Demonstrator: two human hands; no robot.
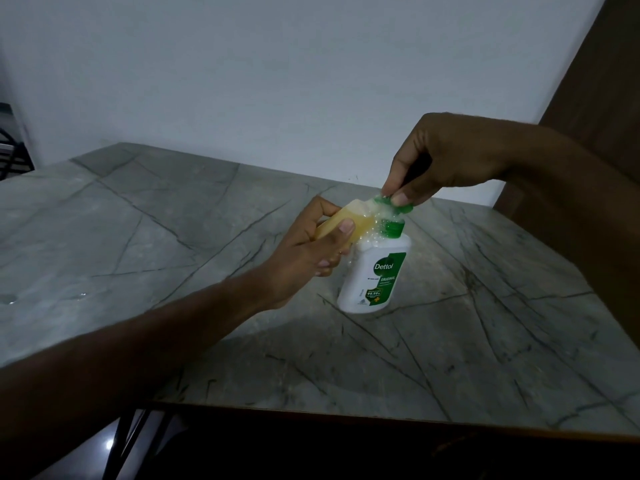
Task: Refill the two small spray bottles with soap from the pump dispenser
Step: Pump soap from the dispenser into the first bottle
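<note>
My left hand [304, 251] grips tilted bottle [346, 223] at the nozzle | my right hand [446, 161] pinches pump head [398, 206] | dispenser [375, 271] upright on table [173, 220]

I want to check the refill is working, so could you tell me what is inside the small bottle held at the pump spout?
The small spray bottle, held tilted by the left hand, holds yellowish soap. Foam hides its mouth, and fingers cover part of its body, so the fill level is unclear.

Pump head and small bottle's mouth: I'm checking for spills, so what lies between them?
In the head view, white soap foam fills the gap between the green pump head, pressed by the right hand, and the small bottle in the left hand.
</note>
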